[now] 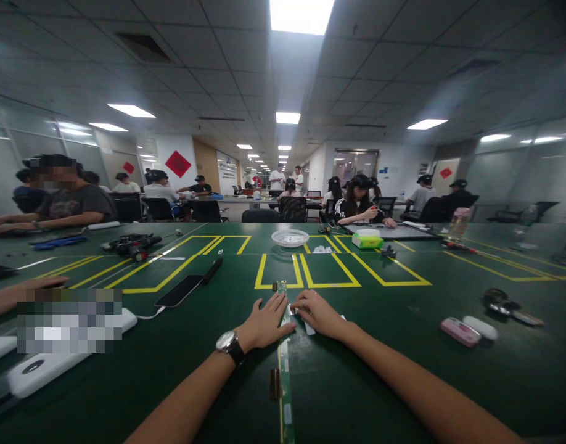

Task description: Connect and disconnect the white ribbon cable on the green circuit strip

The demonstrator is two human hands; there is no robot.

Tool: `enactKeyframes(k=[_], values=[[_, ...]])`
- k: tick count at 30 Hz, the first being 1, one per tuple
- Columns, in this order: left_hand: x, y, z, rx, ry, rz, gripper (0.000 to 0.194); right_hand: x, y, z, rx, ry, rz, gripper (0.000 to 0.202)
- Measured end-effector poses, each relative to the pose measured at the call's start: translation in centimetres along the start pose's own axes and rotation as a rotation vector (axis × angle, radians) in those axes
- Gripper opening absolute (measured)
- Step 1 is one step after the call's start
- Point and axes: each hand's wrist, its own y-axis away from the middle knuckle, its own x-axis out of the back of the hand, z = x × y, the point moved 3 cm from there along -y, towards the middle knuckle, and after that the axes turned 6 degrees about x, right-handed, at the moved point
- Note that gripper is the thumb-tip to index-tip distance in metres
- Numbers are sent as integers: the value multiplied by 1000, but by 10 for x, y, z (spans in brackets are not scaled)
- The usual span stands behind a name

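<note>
Head view: 2 hands at 1 green circuit strip [285, 370] on a green table [380, 308].
L hand [263, 322], w/ a watch [226, 341] at its wrist, lies unclenched & flat across the strip; R hand [317, 313] is just R of it, fingers bent at a small pale piece [292, 310] by the strip's edge, can't tell if pinched. White slip [309, 329] partly hidden by R hand. Strip runs from just beyond L hand's fingertips to well nearer, brown tab [274, 383] incl. Phone [184, 290] beyond & L of L hand; pink case [460, 332] well R of R hand.
</note>
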Motion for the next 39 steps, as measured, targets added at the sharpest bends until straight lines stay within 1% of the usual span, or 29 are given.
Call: enactKeyframes(k=[14,24,39], values=[[0,1,-1,0,9,16,81,-3,0,2,-11,24,-22,25],[0,1,-1,1,27,-5,80,-1,0,-2,-12,23,-32,26],[2,1,0,0,22,0,80,-1,1,-2,-15,2,-11,24]])
